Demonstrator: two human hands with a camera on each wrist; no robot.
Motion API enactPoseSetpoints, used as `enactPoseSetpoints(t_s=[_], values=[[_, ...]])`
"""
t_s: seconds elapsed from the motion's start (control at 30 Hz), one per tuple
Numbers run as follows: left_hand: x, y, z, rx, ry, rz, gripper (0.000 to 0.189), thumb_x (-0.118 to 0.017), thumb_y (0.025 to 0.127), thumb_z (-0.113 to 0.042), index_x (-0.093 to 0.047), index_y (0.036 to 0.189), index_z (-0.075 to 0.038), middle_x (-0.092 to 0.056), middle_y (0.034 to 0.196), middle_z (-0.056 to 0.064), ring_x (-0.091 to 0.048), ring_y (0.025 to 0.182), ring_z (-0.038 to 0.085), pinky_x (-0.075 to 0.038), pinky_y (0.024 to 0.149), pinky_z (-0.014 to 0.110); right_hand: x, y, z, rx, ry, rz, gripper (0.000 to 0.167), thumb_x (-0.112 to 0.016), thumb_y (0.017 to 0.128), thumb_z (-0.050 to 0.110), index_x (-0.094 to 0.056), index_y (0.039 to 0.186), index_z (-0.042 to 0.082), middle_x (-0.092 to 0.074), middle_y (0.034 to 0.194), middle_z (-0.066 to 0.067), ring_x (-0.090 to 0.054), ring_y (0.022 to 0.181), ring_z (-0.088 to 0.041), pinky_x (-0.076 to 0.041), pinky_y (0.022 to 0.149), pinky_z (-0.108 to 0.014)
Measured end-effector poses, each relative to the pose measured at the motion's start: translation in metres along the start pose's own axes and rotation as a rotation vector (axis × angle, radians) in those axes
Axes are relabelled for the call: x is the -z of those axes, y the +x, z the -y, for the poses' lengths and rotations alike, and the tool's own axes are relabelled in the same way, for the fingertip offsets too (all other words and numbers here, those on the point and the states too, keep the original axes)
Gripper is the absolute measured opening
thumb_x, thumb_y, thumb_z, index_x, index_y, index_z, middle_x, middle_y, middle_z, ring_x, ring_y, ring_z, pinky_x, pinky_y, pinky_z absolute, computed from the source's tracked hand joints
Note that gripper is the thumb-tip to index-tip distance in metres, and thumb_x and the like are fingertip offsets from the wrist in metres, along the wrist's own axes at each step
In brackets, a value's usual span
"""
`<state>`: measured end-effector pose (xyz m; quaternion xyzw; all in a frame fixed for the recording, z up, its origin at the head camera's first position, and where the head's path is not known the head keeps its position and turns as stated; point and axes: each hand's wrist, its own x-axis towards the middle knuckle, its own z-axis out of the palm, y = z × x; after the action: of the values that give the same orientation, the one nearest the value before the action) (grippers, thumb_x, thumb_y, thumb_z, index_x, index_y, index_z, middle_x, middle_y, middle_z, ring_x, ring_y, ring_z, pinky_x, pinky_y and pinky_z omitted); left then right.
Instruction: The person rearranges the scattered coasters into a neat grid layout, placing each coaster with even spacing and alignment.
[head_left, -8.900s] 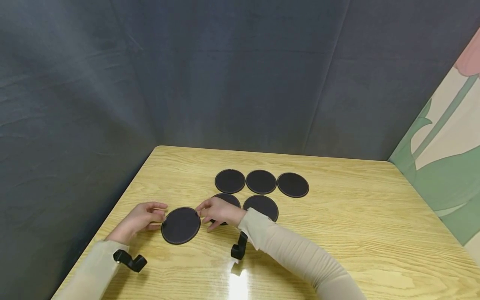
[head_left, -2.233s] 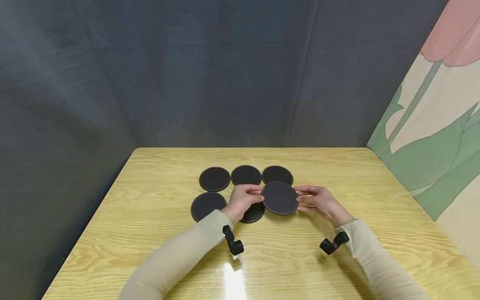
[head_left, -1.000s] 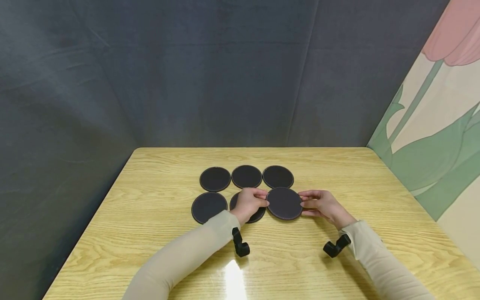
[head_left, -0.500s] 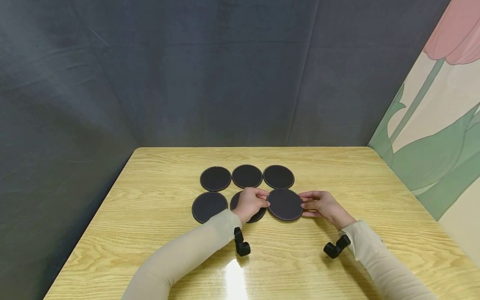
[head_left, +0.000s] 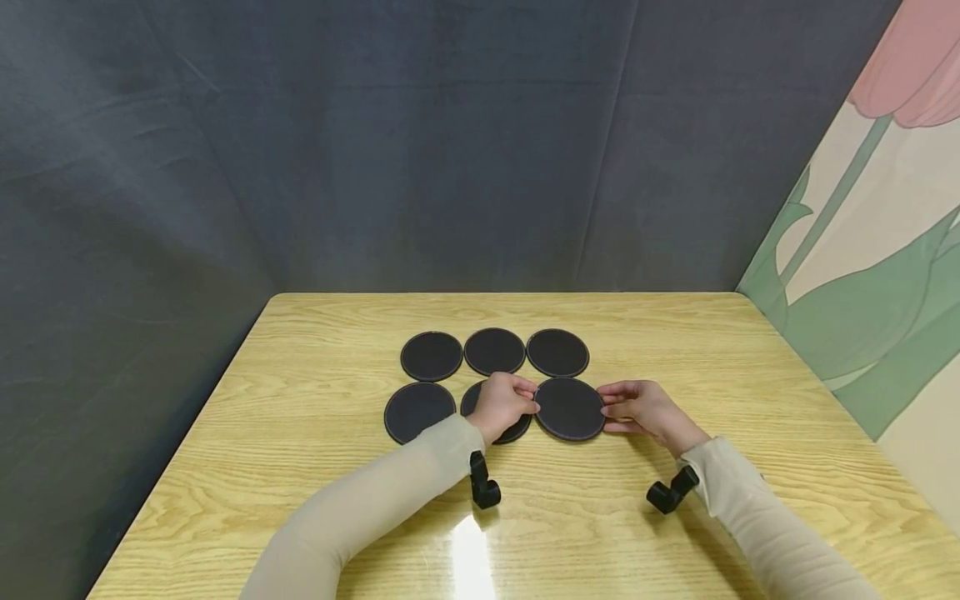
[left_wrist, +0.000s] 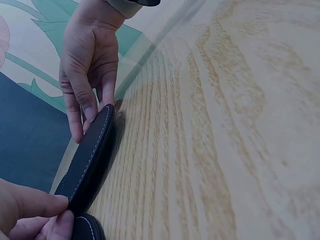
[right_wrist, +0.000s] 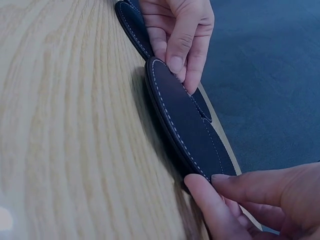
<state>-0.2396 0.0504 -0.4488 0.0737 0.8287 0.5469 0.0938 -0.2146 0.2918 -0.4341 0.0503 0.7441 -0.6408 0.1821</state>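
A round black coaster (head_left: 570,408) with pale stitching round its rim is at the right end of the near row. My left hand (head_left: 501,406) pinches its left edge between thumb and fingers. At the opposite edge, my right hand (head_left: 647,412) holds it the same way. In the right wrist view this coaster (right_wrist: 182,117) lies low over the wood, with a dark shadow along its near side; whether it fully touches is unclear. A second coaster (head_left: 517,429) lies partly hidden under my left hand. To its left is another coaster (head_left: 420,412).
Behind, a row of three matching coasters (head_left: 495,352) lies on the wooden table (head_left: 300,375). A dark curtain (head_left: 450,167) hangs past the back edge and down the left. On the right stands a wall (head_left: 885,292) painted with a tulip.
Both hands have carried the coaster from left of the group to the near row's right end. It was higher and farther back 2.2 seconds ago; during the last half second it hardly moves.
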Motion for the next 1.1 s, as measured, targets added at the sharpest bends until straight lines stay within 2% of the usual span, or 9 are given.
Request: enactPoseSetpoints(t_s=[0.43, 0.77, 1.1], values=[[0.0012, 0.0011, -0.0055, 0.009, 0.03, 0.028, 0.025, -0.076, 0.078, 0.0, -0.074, 0.103, -0.001, -0.072, 0.093, 0.008, -0.066, 0.083, 0.014, -0.055, 0.073, 0.022, 0.0002, -0.0008, 0.0034, -0.02, -0.039, 0.001, 0.051, -0.058, 0.089, -0.012, -0.038, 0.135, -0.02, -0.058, 0.097, -0.005, -0.065, 0.078, -0.008, -0.06, 0.074, -0.028], [0.0004, 0.0027, -0.0035, 0.022, 0.031, 0.038, 0.025, -0.076, 0.078, 0.001, -0.074, 0.103, -0.001, -0.07, 0.089, 0.006, -0.064, 0.081, 0.013, -0.055, 0.073, 0.022, -0.0013, -0.0005, 0.0034, -0.028, -0.071, 0.004, 0.049, -0.057, 0.09, -0.012, -0.039, 0.134, -0.02, -0.057, 0.097, -0.006, -0.065, 0.078, -0.009, -0.06, 0.074, -0.028], [-0.0006, 0.0049, -0.004, -0.004, 0.115, 0.023, 0.024, -0.078, 0.076, 0.0, -0.075, 0.099, -0.003, -0.071, 0.085, 0.004, -0.064, 0.078, 0.01, -0.053, 0.073, 0.02, -0.0029, 0.0011, 0.0042, -0.028, -0.075, -0.003, 0.048, -0.058, 0.088, -0.014, -0.04, 0.133, -0.02, -0.059, 0.094, -0.005, -0.065, 0.076, -0.007, -0.06, 0.072, -0.027]])
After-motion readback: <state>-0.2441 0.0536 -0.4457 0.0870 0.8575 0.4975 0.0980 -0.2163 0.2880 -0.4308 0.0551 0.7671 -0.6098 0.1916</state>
